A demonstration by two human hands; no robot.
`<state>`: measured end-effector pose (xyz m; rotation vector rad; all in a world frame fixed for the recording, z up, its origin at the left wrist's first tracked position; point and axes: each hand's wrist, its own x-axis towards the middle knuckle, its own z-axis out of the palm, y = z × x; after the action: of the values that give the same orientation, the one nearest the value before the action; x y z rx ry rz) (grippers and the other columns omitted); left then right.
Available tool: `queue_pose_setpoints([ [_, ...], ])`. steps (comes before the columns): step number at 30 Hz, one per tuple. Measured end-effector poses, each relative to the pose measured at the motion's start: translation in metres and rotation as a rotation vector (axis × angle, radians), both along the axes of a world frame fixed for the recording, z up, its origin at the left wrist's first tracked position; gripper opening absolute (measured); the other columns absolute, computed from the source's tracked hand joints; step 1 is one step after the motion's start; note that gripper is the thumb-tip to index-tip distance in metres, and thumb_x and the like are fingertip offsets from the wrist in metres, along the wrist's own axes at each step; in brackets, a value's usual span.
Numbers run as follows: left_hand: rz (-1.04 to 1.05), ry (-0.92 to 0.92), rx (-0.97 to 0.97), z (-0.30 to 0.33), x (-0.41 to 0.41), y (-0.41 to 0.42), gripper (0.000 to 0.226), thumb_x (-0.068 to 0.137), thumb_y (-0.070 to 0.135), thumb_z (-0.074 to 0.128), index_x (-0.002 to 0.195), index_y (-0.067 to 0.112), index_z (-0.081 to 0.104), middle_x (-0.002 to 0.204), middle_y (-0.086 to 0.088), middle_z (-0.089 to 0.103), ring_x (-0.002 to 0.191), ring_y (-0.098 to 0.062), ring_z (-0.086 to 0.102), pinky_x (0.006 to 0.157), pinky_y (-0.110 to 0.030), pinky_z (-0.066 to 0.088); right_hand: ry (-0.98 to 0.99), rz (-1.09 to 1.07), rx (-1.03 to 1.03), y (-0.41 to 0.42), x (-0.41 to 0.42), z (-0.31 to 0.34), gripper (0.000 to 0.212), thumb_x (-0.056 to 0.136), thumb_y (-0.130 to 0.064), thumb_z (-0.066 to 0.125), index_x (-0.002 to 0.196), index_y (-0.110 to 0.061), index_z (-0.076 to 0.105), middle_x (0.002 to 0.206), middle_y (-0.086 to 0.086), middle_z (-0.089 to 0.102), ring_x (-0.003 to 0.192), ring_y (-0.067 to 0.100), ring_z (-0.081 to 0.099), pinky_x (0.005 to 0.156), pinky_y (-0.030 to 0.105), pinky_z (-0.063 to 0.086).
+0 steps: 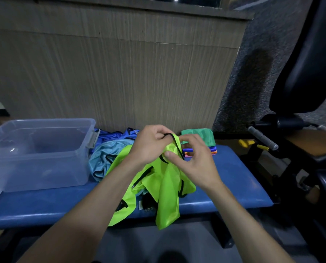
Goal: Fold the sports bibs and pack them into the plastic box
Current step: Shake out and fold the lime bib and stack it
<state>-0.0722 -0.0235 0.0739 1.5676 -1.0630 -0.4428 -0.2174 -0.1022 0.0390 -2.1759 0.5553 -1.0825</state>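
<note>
Both hands, left hand (pixel 148 145) and right hand (pixel 194 160), pinch the black-trimmed edge of a lime-green bib (pixel 164 185) above the blue worktop (pixel 224 185), beside a seemingly empty clear plastic box (pixel 39 154).

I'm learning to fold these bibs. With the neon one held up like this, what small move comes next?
Probably draw the hands apart to spread the neon bib. The left hand and right hand both pinch its black-trimmed top close together, and the cloth hangs bunched over the blue bench.
</note>
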Motion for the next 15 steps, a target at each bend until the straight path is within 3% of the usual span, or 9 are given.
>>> queue_pose_setpoints([
  [3,0.004,-0.026,0.031,0.008,0.002,0.005,0.015,0.09,0.011,0.065,0.086,0.02,0.076,0.076,-0.001,0.076,0.061,-0.013,0.064,0.06,-0.025,0.048,-0.091,-0.1,-0.04,0.006,0.011,0.005,0.025,0.087,-0.035,0.077,0.106,-0.024,0.066,0.099,-0.012,0.066,0.088,0.007,0.066,0.078,0.024,0.054],
  [6,0.008,-0.063,0.062,0.014,0.008,0.012,0.012,0.091,0.012,0.066,0.086,0.018,0.075,0.073,-0.007,0.074,0.039,-0.017,0.055,0.045,-0.023,0.041,-0.136,-0.07,-0.017,0.008,0.017,0.007,0.02,0.089,-0.029,0.075,0.105,-0.021,0.067,0.091,-0.014,0.068,0.084,0.01,0.07,0.075,0.03,0.058],
  [8,0.009,-0.099,0.075,0.016,0.015,0.014,0.01,0.091,0.014,0.068,0.086,0.019,0.076,0.067,-0.011,0.069,0.036,-0.018,0.05,0.043,-0.021,0.036,-0.17,-0.032,-0.016,0.011,0.018,0.007,0.015,0.09,-0.023,0.075,0.101,-0.019,0.066,0.088,-0.013,0.068,0.082,0.011,0.07,0.073,0.03,0.057],
  [12,-0.025,-0.09,0.117,0.023,0.018,0.018,0.009,0.091,0.016,0.07,0.086,0.018,0.076,0.063,-0.01,0.065,0.035,-0.017,0.046,0.04,-0.02,0.033,-0.099,-0.1,-0.099,0.015,0.026,0.003,0.022,0.083,-0.021,0.078,0.091,-0.021,0.057,0.078,-0.012,0.062,0.064,0.01,0.06,0.059,0.02,0.042],
  [15,-0.025,-0.075,0.124,0.025,0.015,0.02,0.009,0.094,0.017,0.068,0.091,0.015,0.077,0.064,-0.018,0.064,0.034,-0.015,0.046,0.039,-0.018,0.032,-0.147,-0.157,-0.13,0.016,0.033,0.005,0.013,0.088,-0.016,0.073,0.09,-0.02,0.061,0.075,-0.011,0.064,0.067,0.007,0.062,0.063,0.02,0.045],
])
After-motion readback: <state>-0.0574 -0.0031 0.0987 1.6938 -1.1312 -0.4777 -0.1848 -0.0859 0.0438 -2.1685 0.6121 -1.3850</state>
